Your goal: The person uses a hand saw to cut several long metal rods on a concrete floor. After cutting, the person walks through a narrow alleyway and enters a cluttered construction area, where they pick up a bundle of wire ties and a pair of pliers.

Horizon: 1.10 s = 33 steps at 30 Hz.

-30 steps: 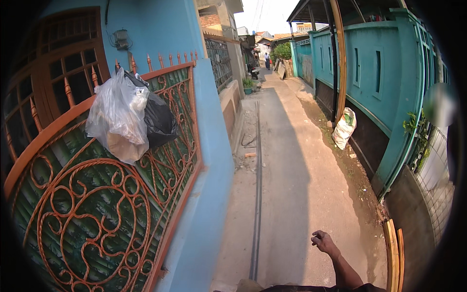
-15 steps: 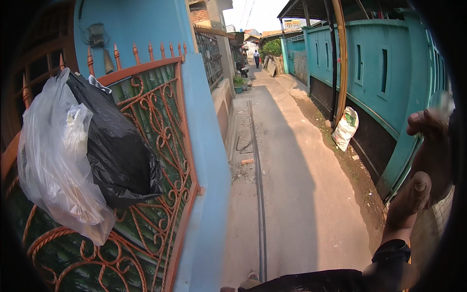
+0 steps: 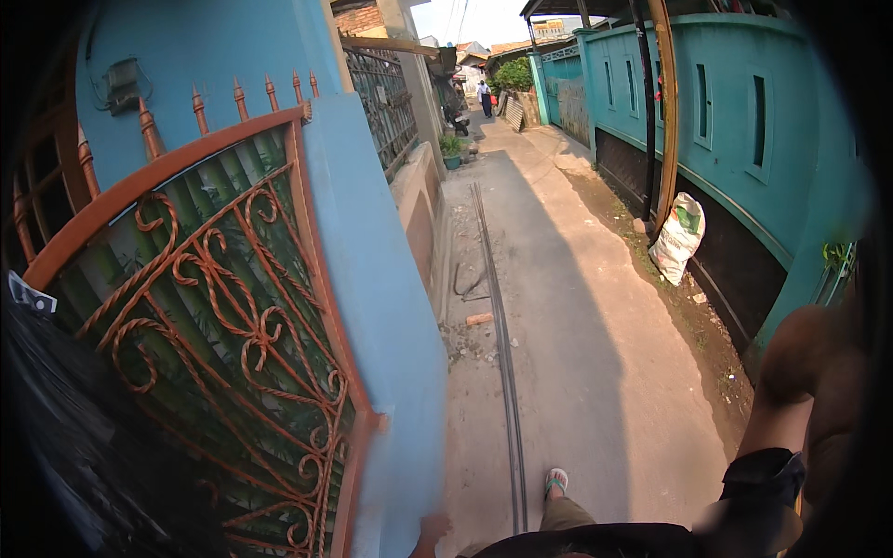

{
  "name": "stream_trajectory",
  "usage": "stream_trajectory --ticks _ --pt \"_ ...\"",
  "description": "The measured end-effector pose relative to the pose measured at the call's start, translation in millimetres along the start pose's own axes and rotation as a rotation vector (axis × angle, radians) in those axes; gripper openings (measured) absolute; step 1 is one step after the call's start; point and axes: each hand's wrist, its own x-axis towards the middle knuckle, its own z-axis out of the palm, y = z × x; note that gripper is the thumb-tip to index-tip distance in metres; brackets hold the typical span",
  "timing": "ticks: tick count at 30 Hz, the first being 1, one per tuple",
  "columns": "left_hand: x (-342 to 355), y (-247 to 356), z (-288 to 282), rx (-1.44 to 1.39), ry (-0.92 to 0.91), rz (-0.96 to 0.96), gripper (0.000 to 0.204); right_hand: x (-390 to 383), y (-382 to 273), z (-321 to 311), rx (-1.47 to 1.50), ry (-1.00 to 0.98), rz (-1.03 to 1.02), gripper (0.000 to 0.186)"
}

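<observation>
My right hand (image 3: 802, 363) is raised at the right rim, dim and smeared, in front of the teal wall. A black band or cuff (image 3: 765, 476) wraps that arm. Whether its fingers hold anything cannot be made out. Low in the middle, beside the blue gate pillar (image 3: 372, 279), a blurred bit of my left hand (image 3: 432, 534) shows, its fingers indistinct. The reddish-brown iron gate (image 3: 265, 344) stands at left, with spear tips and scrollwork over a bamboo-patterned backing. A black plastic bag (image 3: 65, 437) covers part of it at the lower left.
Long thin metal rods (image 3: 502, 353) lie along the lane, near a broken brick (image 3: 479, 319). My sandalled foot (image 3: 556, 481) is right of them. A white sack (image 3: 678, 238) leans by a wooden post (image 3: 666, 112). Farther off, a person (image 3: 485, 98) is in the lane.
The view has shifted along the lane. The black bag has slid to the lower left rim, and the clear bag is out of view. My right hand appears lower and more blurred; my foot now shows.
</observation>
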Motion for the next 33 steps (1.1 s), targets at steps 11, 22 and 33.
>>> stream_trajectory --ticks 11,22,33 --pt "164 264 181 0.118 -0.045 -0.049 0.021 -67 228 181 0.066 0.027 -0.088 0.051" --pt "269 354 242 0.048 -0.028 -0.115 0.027 -163 364 379 0.205 -0.032 0.016 0.048" --pt "469 538 315 0.079 -0.049 0.001 0.038 -750 311 493 0.355 -2.061 1.269 0.052"
